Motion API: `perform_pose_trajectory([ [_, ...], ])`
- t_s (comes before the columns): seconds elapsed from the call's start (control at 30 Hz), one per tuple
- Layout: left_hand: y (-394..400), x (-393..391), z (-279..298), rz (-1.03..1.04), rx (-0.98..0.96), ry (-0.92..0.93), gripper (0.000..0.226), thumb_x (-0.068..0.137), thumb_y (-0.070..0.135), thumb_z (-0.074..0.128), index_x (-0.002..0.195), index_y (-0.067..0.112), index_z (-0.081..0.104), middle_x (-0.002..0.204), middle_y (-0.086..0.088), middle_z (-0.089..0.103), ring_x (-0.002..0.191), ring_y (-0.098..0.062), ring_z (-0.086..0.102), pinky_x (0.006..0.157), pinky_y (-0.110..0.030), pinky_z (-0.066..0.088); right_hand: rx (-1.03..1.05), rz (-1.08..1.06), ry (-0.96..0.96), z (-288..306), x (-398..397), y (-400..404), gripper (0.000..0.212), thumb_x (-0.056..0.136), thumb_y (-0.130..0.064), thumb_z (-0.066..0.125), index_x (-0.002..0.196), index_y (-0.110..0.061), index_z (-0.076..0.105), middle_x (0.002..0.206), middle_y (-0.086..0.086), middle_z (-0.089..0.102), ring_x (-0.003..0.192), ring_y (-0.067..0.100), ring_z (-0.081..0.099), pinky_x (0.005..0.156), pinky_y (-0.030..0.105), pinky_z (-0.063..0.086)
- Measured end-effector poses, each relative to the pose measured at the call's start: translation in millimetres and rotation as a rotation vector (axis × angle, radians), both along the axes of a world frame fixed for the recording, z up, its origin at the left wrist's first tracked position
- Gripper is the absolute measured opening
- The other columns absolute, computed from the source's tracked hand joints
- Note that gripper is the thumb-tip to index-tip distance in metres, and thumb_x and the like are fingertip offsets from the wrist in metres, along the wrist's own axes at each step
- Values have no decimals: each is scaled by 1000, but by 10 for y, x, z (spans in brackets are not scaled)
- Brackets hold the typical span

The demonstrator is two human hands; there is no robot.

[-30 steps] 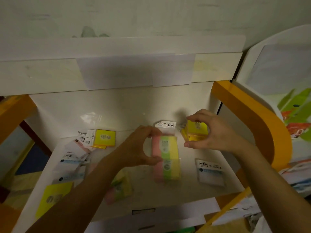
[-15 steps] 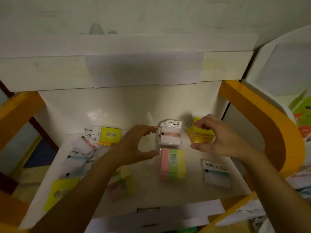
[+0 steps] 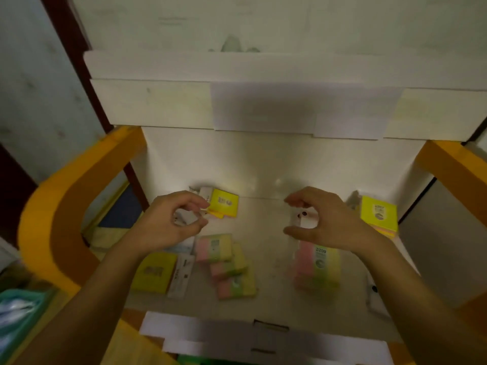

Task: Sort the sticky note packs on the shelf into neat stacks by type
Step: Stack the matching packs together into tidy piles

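Left hand [image 3: 168,225] hovers over shelf [image 3: 266,225], fingers [image 3: 195,204] curled in a C, thumb and forefinger apart, gripping nothing. Yellow pack [image 3: 154,272] front left, yellow stack [image 3: 224,204] at back. Pink-green-yellow packs [image 3: 226,264] scattered centre. Right hand [image 3: 326,222] likewise curled, holding nothing, above striped stack [image 3: 317,264]. Yellow stack [image 3: 379,214] far right.
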State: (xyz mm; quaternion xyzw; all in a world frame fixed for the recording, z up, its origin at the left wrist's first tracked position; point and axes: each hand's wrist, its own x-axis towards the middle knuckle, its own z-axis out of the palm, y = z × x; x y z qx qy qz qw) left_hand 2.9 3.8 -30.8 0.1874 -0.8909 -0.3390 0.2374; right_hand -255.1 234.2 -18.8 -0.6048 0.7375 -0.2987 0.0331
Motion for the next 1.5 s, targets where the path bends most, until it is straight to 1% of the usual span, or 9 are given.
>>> perform_pose_trajectory([
  [0.2,-87,309,-60,43,6,-13,28,80,20,83,104,28,72,104,17,71,101,-11,66,87,-35,56,11,121,-8,-50,268,-390,58,69,-46,83,118,-20,64,107,-11,61,96,-1,57,85,11,45],
  [0.37,-150,448,-50,74,-4,-18,28,81,20,82,106,27,71,104,17,70,103,-10,65,87,-28,55,11,203,10,-90,424,-618,59,68,-47,80,117,-18,64,105,-6,62,94,6,60,86,27,51],
  [0.5,-170,521,-57,118,-17,-38,30,81,18,82,107,28,71,104,16,70,105,-5,62,82,-10,49,-8,251,29,-139,472,-708,60,69,-52,76,116,-17,65,103,-5,62,91,4,58,84,26,50],
  [0.57,-178,550,-52,134,-23,-43,31,81,18,81,108,28,70,105,17,69,106,-4,61,81,-8,47,-6,267,28,-150,497,-738,60,70,-54,75,116,-18,64,103,-6,62,91,3,57,84,25,50],
  [0.8,-238,653,8,147,-30,-62,32,83,23,79,112,29,68,107,19,67,107,-9,60,89,-27,54,-6,289,35,-129,548,-812,63,69,-57,71,116,-17,64,103,-5,62,91,4,57,84,22,48],
  [1.03,-294,840,-177,158,-59,-150,37,80,28,82,113,33,67,112,18,65,110,-5,60,93,-32,54,-3,314,41,-188,619,-881,60,68,-52,77,116,-18,64,105,-7,61,91,4,56,83,20,47],
  [1.23,-338,898,-291,111,-135,-521,61,75,34,85,128,40,55,126,22,54,117,0,51,97,-21,47,17,350,32,-201,726,-956,60,69,-51,78,118,-21,63,107,-9,61,95,2,55,85,15,46],
  [1.37,-317,864,-438,36,-183,-743,89,71,31,86,144,42,37,144,20,38,130,-7,41,106,-28,44,19,361,37,-208,786,-989,59,69,-48,80,118,-21,63,107,-11,61,95,-1,54,82,3,38],
  [1.5,-334,843,-620,-57,-220,-807,101,59,35,90,143,40,34,152,20,24,139,-9,32,111,-31,42,31,364,16,-248,803,-970,59,69,-48,80,119,-22,63,107,-12,60,96,-1,54,84,10,43],
])
